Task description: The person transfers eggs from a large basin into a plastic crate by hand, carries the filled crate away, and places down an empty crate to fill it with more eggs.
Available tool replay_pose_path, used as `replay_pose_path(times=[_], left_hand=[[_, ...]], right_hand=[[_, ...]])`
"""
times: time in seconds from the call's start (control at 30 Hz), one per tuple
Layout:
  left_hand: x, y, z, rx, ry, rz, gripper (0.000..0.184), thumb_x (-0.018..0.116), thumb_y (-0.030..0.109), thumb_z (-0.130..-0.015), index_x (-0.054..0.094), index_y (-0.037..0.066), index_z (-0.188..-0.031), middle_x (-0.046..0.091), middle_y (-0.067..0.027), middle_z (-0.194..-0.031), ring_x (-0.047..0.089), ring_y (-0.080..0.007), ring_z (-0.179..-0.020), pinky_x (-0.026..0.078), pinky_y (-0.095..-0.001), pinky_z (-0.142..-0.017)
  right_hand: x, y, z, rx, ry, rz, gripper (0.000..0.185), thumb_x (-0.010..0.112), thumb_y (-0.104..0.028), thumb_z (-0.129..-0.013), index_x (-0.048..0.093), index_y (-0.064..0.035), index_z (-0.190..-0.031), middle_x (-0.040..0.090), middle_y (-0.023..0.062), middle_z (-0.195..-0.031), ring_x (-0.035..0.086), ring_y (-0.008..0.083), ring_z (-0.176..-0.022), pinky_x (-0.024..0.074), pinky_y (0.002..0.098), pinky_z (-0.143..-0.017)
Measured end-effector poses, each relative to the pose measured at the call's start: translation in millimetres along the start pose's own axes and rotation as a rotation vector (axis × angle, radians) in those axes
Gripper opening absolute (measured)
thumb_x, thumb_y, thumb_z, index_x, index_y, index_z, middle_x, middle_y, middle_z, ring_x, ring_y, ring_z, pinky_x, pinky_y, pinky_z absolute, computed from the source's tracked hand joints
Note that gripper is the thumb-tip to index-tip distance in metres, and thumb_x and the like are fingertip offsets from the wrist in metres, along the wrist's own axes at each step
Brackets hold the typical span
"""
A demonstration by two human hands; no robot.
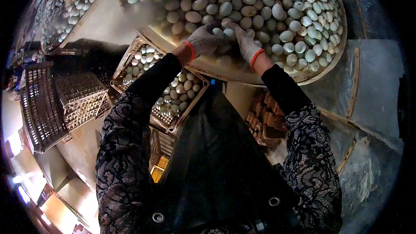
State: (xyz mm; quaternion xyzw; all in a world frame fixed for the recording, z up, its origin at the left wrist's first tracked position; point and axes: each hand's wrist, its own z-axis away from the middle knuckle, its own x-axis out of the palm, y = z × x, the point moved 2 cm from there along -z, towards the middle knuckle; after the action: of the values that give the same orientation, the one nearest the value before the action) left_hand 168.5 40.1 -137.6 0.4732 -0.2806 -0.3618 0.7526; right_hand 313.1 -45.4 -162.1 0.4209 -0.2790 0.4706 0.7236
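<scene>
My left hand (208,41) and my right hand (245,42), in greyish gloves with orange cuffs, are close together over the near side of a large round vat. Pale eggs (228,32) show between them, and the fingers of both hands curl around these eggs. Shadow hides the fingertips and the undersides of the hands. The vat, with its pale rim (242,79), holds a great many white, greenish and brownish eggs (225,8), lying in what looks like liquid. Left of my left forearm and under it stands a plastic crate (202,87) filled with eggs.
A second egg-filled vat (69,39) stands at the upper left. Dark plastic crates (43,104) are stacked at the left. Reddish bricks (266,119) sit below the vat, near my right forearm. A yellow crate (157,173) is low beside my black apron (212,160).
</scene>
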Motion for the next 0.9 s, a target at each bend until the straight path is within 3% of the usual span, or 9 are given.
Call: replay_pose_path(times=[0.03, 0.1, 0.23, 0.27, 0.33, 0.4, 0.67, 0.77, 0.9], left_hand=[[0, -3, -2, 0.002, 0.005, -0.003, 0.065, 0.077, 0.027, -0.073, 0.049, 0.004, -0.128, 0.061, -0.0094, -0.111, 0.058, -0.018, -0.097, 0.049, -0.0309, -0.085], [-1, -11, -7, -0.013, 0.066, -0.236, 0.068, 0.077, 0.026, -0.074, 0.046, 0.005, -0.13, 0.061, -0.009, -0.112, 0.058, -0.0169, -0.097, 0.05, -0.03, -0.083], [8, -2, 6, 0.008, 0.034, -0.037, 0.073, 0.079, 0.03, -0.072, 0.044, 0.006, -0.132, 0.06, -0.0091, -0.114, 0.059, -0.0178, -0.098, 0.05, -0.0306, -0.083], [12, -8, 2, 0.072, 0.087, -0.044, 0.06, 0.074, 0.028, -0.077, 0.049, 0.005, -0.127, 0.062, -0.0072, -0.11, 0.059, -0.0161, -0.095, 0.05, -0.0299, -0.081], [11, -10, -3, 0.135, 0.147, -0.05, 0.048, 0.069, 0.026, -0.082, 0.053, 0.005, -0.122, 0.063, -0.0053, -0.106, 0.058, -0.0144, -0.091, 0.051, -0.0291, -0.078], [9, -8, -3, 0.143, 0.185, -0.231, 0.071, 0.078, 0.04, -0.07, 0.05, 0.006, -0.126, 0.062, -0.0109, -0.11, 0.061, -0.0214, -0.098, 0.05, -0.0335, -0.084], [5, 1, 0, 0.183, 0.19, -0.178, 0.064, 0.078, 0.036, -0.071, 0.053, 0.008, -0.122, 0.063, -0.0102, -0.11, 0.061, -0.0201, -0.097, 0.05, -0.0332, -0.083], [8, 8, 12, 0.101, 0.163, -0.045, 0.063, 0.078, 0.033, -0.07, 0.053, 0.008, -0.122, 0.062, -0.0094, -0.112, 0.061, -0.0186, -0.097, 0.051, -0.0324, -0.082], [15, 19, 21, 0.15, 0.232, -0.072, 0.046, 0.072, 0.019, -0.08, 0.055, 0.005, -0.12, 0.064, -0.0084, -0.106, 0.061, -0.0159, -0.091, 0.052, -0.0273, -0.077]], right_hand=[[-1, 2, -2, -0.01, 0.131, -0.627, 0.054, 0.031, -0.024, -0.097, 0.02, -0.0086, -0.147, 0.024, 0.0009, -0.151, 0.017, 0.0244, -0.139, 0.0055, 0.0473, -0.114], [-10, -9, -13, 0.044, 0.164, -1.006, 0.055, 0.035, -0.019, -0.095, 0.021, -0.0075, -0.147, 0.026, 0.0008, -0.15, 0.02, 0.0256, -0.139, 0.0075, 0.0483, -0.115], [-34, -33, -33, 0.255, 0.157, -1.555, 0.053, 0.035, -0.023, -0.096, 0.023, -0.0069, -0.146, 0.029, 0.003, -0.148, 0.024, 0.026, -0.136, 0.0124, 0.0461, -0.112], [-39, -40, -38, 0.289, 0.161, -1.668, 0.053, 0.035, -0.024, -0.097, 0.024, -0.0068, -0.146, 0.03, 0.0036, -0.148, 0.025, 0.0262, -0.136, 0.0137, 0.0456, -0.112], [-50, -50, -47, 0.329, 0.168, -1.839, 0.053, 0.035, -0.025, -0.097, 0.025, -0.0065, -0.145, 0.031, 0.0047, -0.147, 0.027, 0.0264, -0.134, 0.0161, 0.0445, -0.111], [-60, -60, -55, 0.338, 0.17, -1.929, 0.052, 0.035, -0.027, -0.098, 0.026, -0.0062, -0.145, 0.032, 0.0058, -0.146, 0.028, 0.0266, -0.133, 0.0186, 0.0435, -0.11], [-94, -100, -83, 0.428, 0.217, -2.222, 0.052, 0.035, -0.034, -0.1, 0.029, -0.005, -0.143, 0.037, 0.0103, -0.142, 0.036, 0.0274, -0.128, 0.0285, 0.0392, -0.105], [-76, -86, -71, 0.848, 0.456, -2.986, 0.049, 0.037, -0.037, -0.099, 0.035, -0.0092, -0.139, 0.043, 0.0094, -0.136, 0.043, 0.0262, -0.121, 0.0363, 0.0386, -0.098], [-25, -38, -24, 0.995, 0.126, -4.0, 0.046, 0.04, -0.038, -0.097, 0.041, -0.0083, -0.133, 0.048, 0.0093, -0.128, 0.047, 0.0247, -0.116, 0.0387, 0.038, -0.095]])
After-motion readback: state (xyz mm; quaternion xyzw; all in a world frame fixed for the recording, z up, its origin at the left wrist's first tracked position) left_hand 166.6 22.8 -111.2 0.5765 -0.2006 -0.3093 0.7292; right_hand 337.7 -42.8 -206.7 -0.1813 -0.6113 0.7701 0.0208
